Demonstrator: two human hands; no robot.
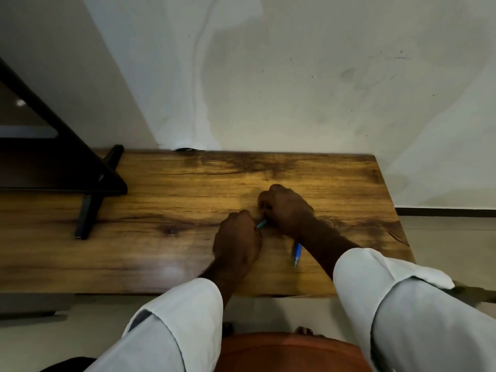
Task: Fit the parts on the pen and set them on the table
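Note:
Both hands meet over the middle of a wooden table (161,251). My left hand (237,240) and my right hand (285,208) have their fingers curled round a thin teal pen-like stick (261,224), of which only a short piece shows between them. A blue pen (297,253) lies on the table beneath my right wrist, its tip toward me. White sleeves are rolled up on both forearms.
A dark monitor on a black stand (91,208) occupies the table's left side. A pale stained wall rises right behind the table. The table's right edge (394,210) drops to a tiled floor. An orange seat (281,350) shows below.

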